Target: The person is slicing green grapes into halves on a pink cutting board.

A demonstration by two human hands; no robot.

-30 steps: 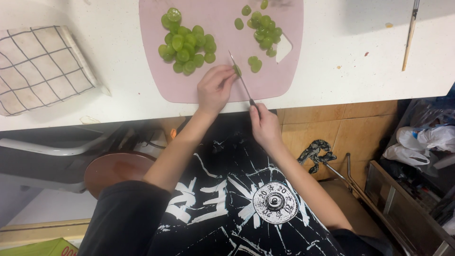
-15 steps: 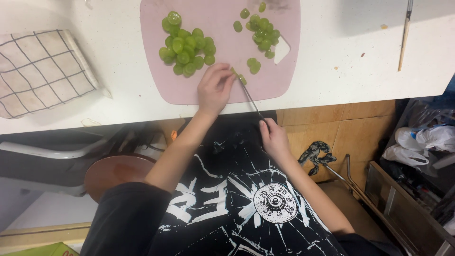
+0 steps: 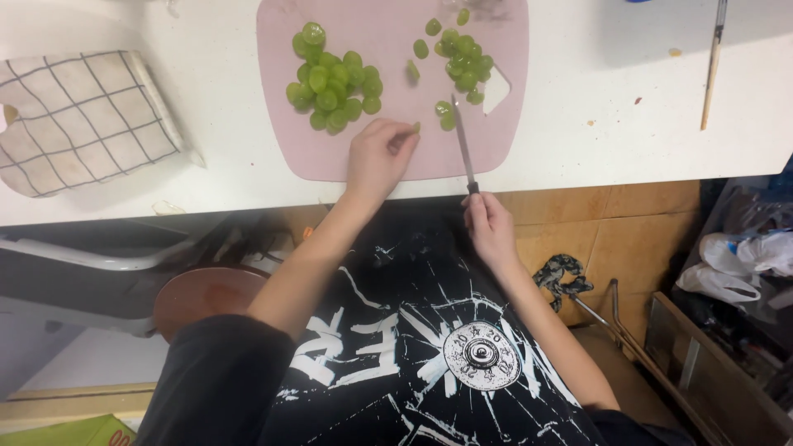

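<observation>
Green halved grapes (image 3: 462,62) lie upper right; whole grapes (image 3: 332,83) remain; left hand (image 3: 378,157) pinches one grape piece (image 3: 415,127), right hand (image 3: 489,221) grips the knife (image 3: 462,144).

checked cloth (image 3: 83,120), wooden stick (image 3: 712,66), white plastic bags (image 3: 735,264), brown stool (image 3: 206,297)

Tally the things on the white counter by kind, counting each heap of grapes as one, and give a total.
Pink cutting board: 1
Heaps of green grapes: 2, a left heap and a right heap
Knife, held by the right hand: 1
Checked cloth: 1
Thin wooden stick: 1
Total: 6
The left hand pinches one grape piece.
</observation>
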